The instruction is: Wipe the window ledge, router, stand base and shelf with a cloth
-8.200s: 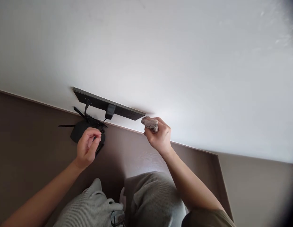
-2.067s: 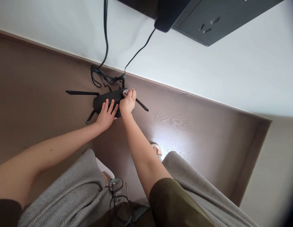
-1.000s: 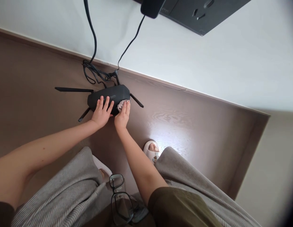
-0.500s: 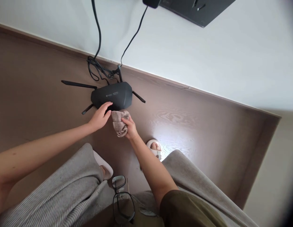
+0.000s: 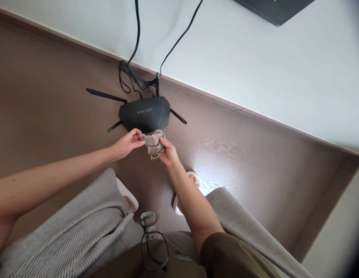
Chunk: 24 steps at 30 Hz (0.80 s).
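A folded, greyish-brown cloth (image 5: 155, 144) is held up between my two hands, just in front of a black router (image 5: 144, 112). My right hand (image 5: 169, 153) grips the cloth at its right side, thumb on top. With thumb and fingertips, my left hand (image 5: 129, 143) pinches the cloth's left edge. The router lies on the brown wood-grain floor (image 5: 214, 146) with its antennas spread outward, and pale lettering shows on its top. Its near edge is partly behind the cloth and my left fingers.
Black cables (image 5: 130, 75) lie coiled behind the router and run up the white wall (image 5: 254, 58). A dark panel (image 5: 279, 9) is at the top right. Glasses (image 5: 153, 247) hang at my chest. My slippered feet flank the floor below my hands.
My left hand has come off the router's front and taken hold of the cloth's left edge. The cloth has been turned and bunched differently. The view has shifted slightly.
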{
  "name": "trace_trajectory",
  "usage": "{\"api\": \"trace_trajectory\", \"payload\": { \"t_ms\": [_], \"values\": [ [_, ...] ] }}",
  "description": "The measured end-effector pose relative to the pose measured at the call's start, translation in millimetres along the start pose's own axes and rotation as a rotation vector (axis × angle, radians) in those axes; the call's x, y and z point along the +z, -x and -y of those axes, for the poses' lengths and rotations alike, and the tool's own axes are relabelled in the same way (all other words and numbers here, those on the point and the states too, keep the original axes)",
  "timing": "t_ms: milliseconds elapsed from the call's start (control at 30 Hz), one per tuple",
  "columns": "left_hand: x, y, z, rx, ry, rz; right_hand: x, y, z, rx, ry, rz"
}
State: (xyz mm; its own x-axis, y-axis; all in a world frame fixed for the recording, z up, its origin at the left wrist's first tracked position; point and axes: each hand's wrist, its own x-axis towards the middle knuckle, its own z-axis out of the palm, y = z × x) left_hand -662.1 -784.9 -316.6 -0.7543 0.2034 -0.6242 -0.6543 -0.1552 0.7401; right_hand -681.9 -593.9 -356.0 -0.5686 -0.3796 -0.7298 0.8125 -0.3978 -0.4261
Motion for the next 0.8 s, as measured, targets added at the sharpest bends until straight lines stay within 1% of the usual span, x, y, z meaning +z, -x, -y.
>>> {"api": "trace_trajectory", "payload": {
  "t_ms": [133,200,300,367,433,533,600,633,733,767,800],
  "values": [
    [3.9,0,1,-0.049,0.056,-0.071,-4,-1,3,-0.034,0.056,-0.011],
    [5.3,0,-1,-0.063,0.098,-0.102,-4,0,5,-0.038,0.086,0.014],
    [6.3,1,-7,-0.063,0.15,-0.149,-6,3,10,0.002,0.11,0.064],
    [6.3,2,-9,-0.08,0.172,-0.14,-9,6,16,0.037,0.137,0.115],
    [5.1,2,-10,-0.12,0.173,-0.102,-12,8,22,0.054,0.177,0.188],
    [1.4,3,-9,-0.182,0.123,-0.047,-20,10,29,0.034,0.213,0.287],
    [-1.2,5,-10,-0.219,0.105,0.036,-23,10,33,0.012,0.224,0.344],
    [-2.3,6,-13,-0.239,0.11,0.112,-25,11,35,0.0,0.236,0.374],
    [-3.1,11,-20,-0.318,0.152,0.401,-25,12,43,-0.063,0.3,0.435],
    [-2.5,12,-22,-0.333,0.153,0.454,-24,13,45,-0.085,0.321,0.44],
    [-1.4,12,-22,-0.325,0.133,0.46,-23,13,46,-0.102,0.331,0.436]
  ]
}}
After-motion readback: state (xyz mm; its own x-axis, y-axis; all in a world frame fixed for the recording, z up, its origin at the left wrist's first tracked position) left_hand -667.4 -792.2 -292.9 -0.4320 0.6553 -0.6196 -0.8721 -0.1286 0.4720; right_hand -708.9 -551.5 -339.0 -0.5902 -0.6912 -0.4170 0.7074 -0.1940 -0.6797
